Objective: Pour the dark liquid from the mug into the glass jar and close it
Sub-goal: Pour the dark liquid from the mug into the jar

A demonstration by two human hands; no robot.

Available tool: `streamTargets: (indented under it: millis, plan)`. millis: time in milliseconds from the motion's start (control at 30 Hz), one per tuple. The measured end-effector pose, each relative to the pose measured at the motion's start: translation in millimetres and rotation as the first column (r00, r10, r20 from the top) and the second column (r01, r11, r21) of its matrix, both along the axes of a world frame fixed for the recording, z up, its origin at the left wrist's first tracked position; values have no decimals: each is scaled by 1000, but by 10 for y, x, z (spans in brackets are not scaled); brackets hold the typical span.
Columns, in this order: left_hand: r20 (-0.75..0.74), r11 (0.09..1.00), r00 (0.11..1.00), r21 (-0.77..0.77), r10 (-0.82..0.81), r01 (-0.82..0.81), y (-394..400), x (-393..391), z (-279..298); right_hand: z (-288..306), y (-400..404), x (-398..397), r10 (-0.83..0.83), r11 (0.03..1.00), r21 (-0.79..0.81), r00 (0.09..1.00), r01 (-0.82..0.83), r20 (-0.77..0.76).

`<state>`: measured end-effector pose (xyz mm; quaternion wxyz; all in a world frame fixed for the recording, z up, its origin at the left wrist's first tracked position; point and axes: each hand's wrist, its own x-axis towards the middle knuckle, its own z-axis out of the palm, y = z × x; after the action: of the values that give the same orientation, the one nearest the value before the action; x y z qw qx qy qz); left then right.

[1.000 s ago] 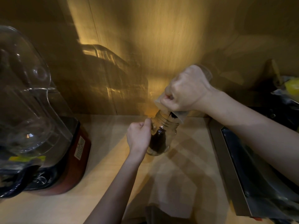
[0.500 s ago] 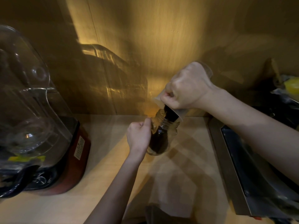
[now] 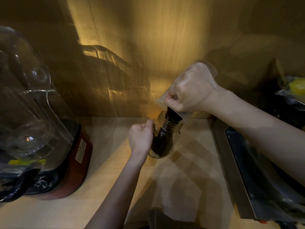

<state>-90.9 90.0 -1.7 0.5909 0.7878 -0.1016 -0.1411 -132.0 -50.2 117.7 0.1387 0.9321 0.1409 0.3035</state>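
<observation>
At the far left of the frame a blender (image 3: 41, 138) with a clear jug and dark red base sits on the pale wooden counter (image 3: 102, 171). Your left forearm rises from the bottom centre, and your left hand (image 3: 140, 139) is curled tight against the left side of the glass jar (image 3: 165, 138), thumb pressed to its threaded neck, holding it upright on the counter at mid-frame. The jar is lidless and already holds dark liquid (image 3: 162, 144) well up its body. Just above it, your right hand (image 3: 189, 90) is clenched in a fist around the translucent mug (image 3: 184, 115), knuckles up and wrist bent, with the mug tipped steeply so its rim sits over the jar's mouth; a dark stream runs from rim into jar. Your right forearm stretches off toward the right edge. Below it a steel tray (image 3: 231, 171) lies beside the counter. Something yellow (image 3: 297, 85) rests in the upper right, too blurred to name. A wood-panelled wall (image 3: 148, 38) lit warm yellow fills the top of the frame
</observation>
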Motion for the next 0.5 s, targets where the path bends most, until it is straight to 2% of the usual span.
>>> streamTargets:
  millis: [500]
  plan:
    - [-8,1000,1000,1,1,-1,13,28,-37,-14,43,8,77,997,-11,997,-77,-13]
